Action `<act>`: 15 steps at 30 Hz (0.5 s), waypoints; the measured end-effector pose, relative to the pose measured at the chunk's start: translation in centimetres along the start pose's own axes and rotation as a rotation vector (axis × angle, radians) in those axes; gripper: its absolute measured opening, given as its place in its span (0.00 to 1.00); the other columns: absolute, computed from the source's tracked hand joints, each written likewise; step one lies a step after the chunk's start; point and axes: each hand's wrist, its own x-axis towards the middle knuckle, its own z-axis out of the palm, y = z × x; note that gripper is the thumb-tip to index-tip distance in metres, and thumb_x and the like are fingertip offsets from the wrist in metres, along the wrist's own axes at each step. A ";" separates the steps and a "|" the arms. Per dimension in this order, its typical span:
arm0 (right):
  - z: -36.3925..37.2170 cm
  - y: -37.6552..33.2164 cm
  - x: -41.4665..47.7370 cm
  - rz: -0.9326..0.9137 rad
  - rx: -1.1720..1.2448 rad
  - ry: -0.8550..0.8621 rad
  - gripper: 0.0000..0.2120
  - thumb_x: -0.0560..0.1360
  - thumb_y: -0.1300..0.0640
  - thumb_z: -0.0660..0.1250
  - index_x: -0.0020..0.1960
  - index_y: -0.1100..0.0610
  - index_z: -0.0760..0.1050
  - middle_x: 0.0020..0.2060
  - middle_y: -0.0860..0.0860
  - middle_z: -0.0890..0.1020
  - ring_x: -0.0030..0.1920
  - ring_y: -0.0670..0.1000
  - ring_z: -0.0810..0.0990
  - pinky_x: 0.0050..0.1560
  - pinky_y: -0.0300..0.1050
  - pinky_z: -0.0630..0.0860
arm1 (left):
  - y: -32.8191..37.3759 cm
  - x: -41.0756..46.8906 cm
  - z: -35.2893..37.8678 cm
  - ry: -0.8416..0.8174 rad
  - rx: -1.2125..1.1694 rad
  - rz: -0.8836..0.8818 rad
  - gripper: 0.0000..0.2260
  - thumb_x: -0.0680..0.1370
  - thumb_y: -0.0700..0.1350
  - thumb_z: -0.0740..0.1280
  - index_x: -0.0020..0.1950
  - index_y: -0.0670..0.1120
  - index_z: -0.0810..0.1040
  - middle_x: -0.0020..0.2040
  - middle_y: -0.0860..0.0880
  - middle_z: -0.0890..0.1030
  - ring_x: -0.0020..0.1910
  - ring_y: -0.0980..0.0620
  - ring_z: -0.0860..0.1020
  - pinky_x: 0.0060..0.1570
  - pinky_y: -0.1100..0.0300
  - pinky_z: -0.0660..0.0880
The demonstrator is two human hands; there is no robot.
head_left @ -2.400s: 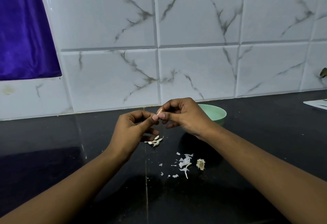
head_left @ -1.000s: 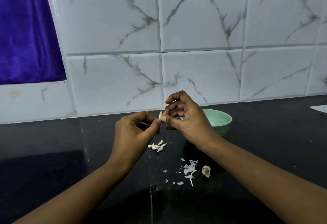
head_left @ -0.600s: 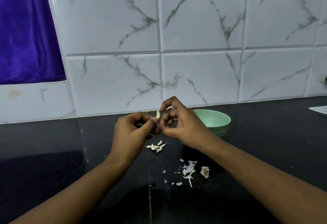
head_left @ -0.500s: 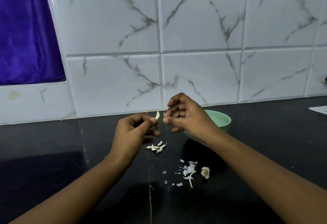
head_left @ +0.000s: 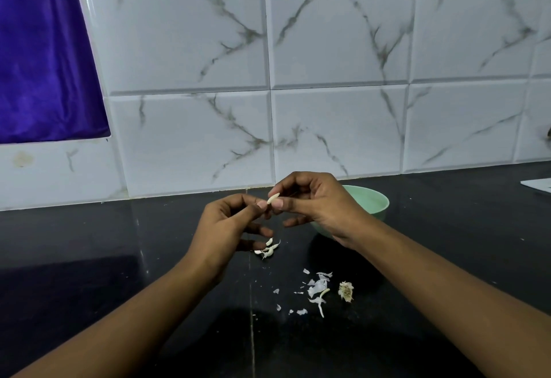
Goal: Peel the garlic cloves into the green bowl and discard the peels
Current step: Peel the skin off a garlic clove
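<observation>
Two hands work one garlic clove over a black counter.

A purple cloth point(head_left: 44, 49) hangs at the far left against the tiled wall point(head_left: 190, 34). The left hand point(head_left: 226, 228) is raised above the black counter point(head_left: 89, 243), thumb and fingertips pinching the garlic clove point(head_left: 273, 198). The right hand point(head_left: 316, 207) pinches the same clove from the other side, its fingers curled. Below the hands, a few loose cloves point(head_left: 268, 249) lie in a small cluster on the counter. Further right and nearer me, the peels point(head_left: 317, 288) are scattered, with a dry root stub point(head_left: 346, 291) just beside them. The green bowl point(head_left: 372, 201) sits behind the right wrist, partly hidden by it. A white sheet point(head_left: 536, 186) pokes in at the far right edge.
</observation>
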 end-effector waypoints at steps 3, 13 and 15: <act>-0.3 -0.2 0.0 -0.015 -0.114 0.020 0.04 0.70 0.64 0.72 0.43 0.57 0.79 0.39 0.50 0.83 0.42 0.46 0.82 0.39 0.42 0.80 | -0.2 0.0 -0.4 0.108 0.209 0.196 0.01 0.73 0.43 0.72 0.43 0.48 0.83 0.40 0.48 0.84 0.35 0.50 0.83 0.31 0.55 0.79; -0.1 -0.4 0.1 -0.014 -0.187 0.025 0.05 0.71 0.65 0.72 0.44 0.57 0.82 0.39 0.51 0.85 0.40 0.46 0.83 0.39 0.39 0.78 | 0.4 -0.2 -0.2 0.100 0.361 0.280 0.02 0.73 0.43 0.72 0.41 0.48 0.84 0.34 0.50 0.84 0.33 0.51 0.83 0.33 0.55 0.80; 0.0 -0.3 0.1 -0.041 -0.228 0.038 0.06 0.71 0.65 0.72 0.45 0.57 0.82 0.37 0.48 0.84 0.40 0.45 0.83 0.38 0.37 0.78 | 0.4 -0.1 -0.3 0.097 0.328 0.249 0.03 0.73 0.42 0.72 0.41 0.46 0.84 0.35 0.48 0.85 0.34 0.50 0.83 0.33 0.58 0.79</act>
